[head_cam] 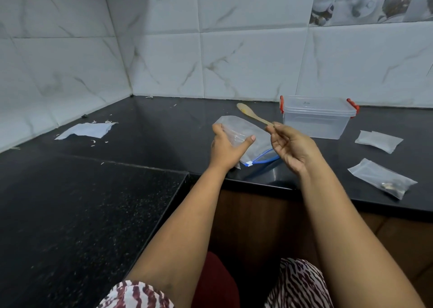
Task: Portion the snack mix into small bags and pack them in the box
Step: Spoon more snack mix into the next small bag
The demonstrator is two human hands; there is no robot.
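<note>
Two hands up over the black counter, close together but not touching. Left hand grips the big zip bag – fingers and thumb curled round its far end, blue zipper end pointing near-right. Right hand pinches the handle of a wooden spoon, bowl aimed far-left above the bag. Clear box with red latches sits far right, against the tiled wall, lid on. Two small bags right of the hands – an empty-looking one near the box, one with some mix inside at the near edge. Torn paper lies far left.
</note>
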